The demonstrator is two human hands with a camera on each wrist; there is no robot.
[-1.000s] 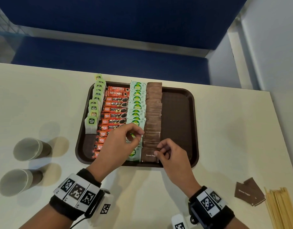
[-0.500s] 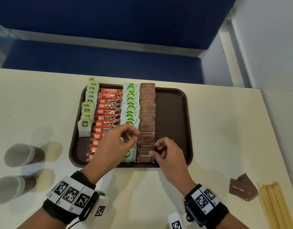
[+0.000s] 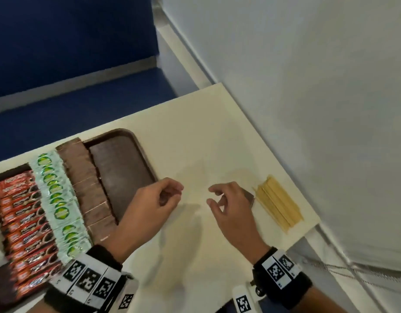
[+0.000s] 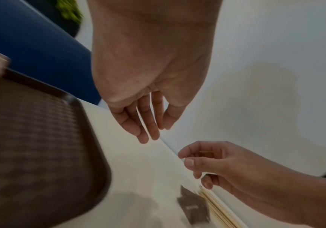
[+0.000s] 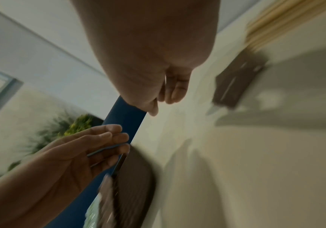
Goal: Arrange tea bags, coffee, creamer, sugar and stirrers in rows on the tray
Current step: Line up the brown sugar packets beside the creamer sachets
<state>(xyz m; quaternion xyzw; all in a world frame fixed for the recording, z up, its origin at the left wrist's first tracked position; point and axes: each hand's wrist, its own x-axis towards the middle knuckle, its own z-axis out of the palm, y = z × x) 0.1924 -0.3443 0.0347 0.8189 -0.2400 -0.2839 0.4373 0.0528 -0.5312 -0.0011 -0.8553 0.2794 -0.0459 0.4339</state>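
Note:
The brown tray (image 3: 122,177) holds rows of red coffee sticks (image 3: 23,220), green creamer packets (image 3: 57,199) and brown sugar packets (image 3: 86,184); its right strip is bare. My left hand (image 3: 172,195) hovers just past the tray's right rim, fingers relaxed and empty, as the left wrist view confirms (image 4: 154,132). My right hand (image 3: 214,196) hangs loosely curled and empty above the table, right next to a few loose sugar packets (image 3: 250,196) that it partly hides. A bundle of wooden stirrers (image 3: 278,202) lies just beyond them.
The stirrers lie close to the table's right edge (image 3: 307,224), with a white wall (image 3: 307,109) right behind it. A blue bench (image 3: 70,53) runs along the far side. Bare tabletop (image 3: 195,154) lies between the tray and the stirrers.
Both hands left the near end of the tray's sugar row and moved right over the table toward the loose sugar packets. The head view swung right, so the cups are out of frame.

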